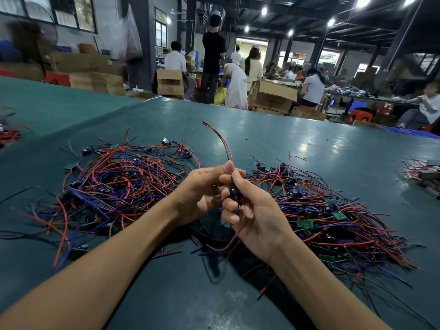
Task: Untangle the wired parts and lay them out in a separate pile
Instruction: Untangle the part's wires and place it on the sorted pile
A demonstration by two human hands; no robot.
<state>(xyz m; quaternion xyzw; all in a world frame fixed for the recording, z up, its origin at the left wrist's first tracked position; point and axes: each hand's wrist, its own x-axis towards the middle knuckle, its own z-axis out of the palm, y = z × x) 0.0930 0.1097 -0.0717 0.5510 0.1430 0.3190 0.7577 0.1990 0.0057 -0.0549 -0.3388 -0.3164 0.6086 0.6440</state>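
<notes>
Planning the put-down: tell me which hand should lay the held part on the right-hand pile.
Right, probably. The right hand grips the part and sits beside the right-hand pile; the left hand only pinches its red-black wire.

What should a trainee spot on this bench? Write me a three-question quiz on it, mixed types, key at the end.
1. True or false: the left hand and the right hand both grip one wired part held above the table.
2. The red-and-black wire that leaves the hands: A) stands up in the air; B) lies flat on the table; C) is knotted round a wrist.
3. Short answer: which looks more looped and tangled, the left pile or the right pile?
Key: 1 true; 2 A; 3 the left pile.
</notes>
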